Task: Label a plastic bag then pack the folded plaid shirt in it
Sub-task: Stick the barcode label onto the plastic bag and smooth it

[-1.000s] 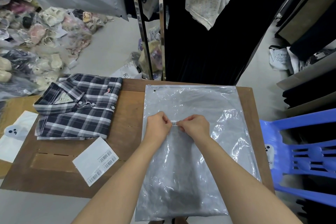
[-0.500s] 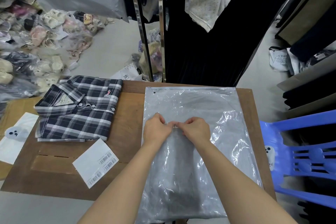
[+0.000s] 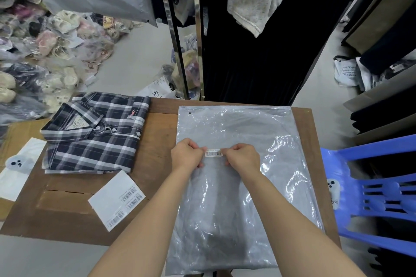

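Head view: my left hand [image 3: 186, 156] and right hand [image 3: 243, 157] each pinch one end of a small white barcode sticker [image 3: 213, 153], fingers curled closed, holding it flat against the glossy, crinkled clear plastic zip bag [image 3: 236, 186] beneath them. Well to my left hand's left lies the neatly folded navy-and-white plaid shirt [image 3: 94, 135], collar buttoned, on the brown wooden table [image 3: 63, 209]. Nearer me, a white label sheet [image 3: 117, 200].
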